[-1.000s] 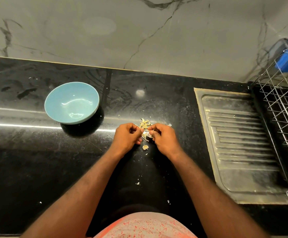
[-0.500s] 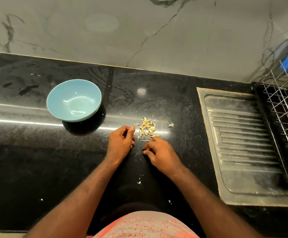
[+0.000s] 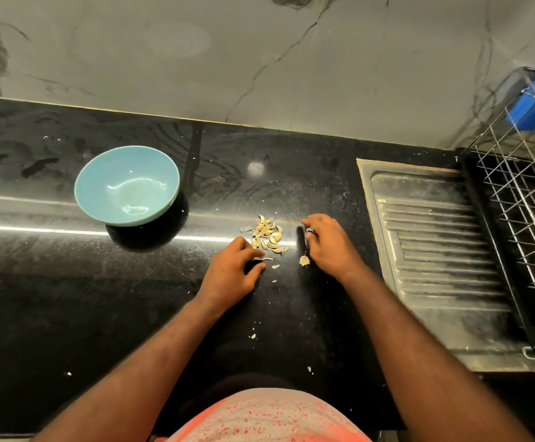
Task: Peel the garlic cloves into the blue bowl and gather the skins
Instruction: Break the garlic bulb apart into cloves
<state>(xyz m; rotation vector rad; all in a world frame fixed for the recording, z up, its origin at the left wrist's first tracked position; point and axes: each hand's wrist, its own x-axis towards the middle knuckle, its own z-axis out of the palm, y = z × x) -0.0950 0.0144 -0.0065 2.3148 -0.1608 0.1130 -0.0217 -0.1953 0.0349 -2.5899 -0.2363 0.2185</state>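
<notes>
Over at far left: blue bowl (image 3: 127, 185), seemingly empty, well apart from the action. Sweep with the left grip (image 3: 231, 272), loosely curled around nothing visible, nudging strays into the garlic pile (image 3: 267, 234) just beside it on the counter (image 3: 68, 282). Can't tell about the right grip (image 3: 330, 247): curled down, maybe pinching a scrap. Drag low and gently pileward, catching that loose bit (image 3: 304, 260) too.

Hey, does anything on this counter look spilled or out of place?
Yes. Small garlic flakes lie scattered on the black counter nearer the person, apart from the main pile. A stubby garlic scrap sits alone beside the right hand. The blue bowl is empty.
</notes>
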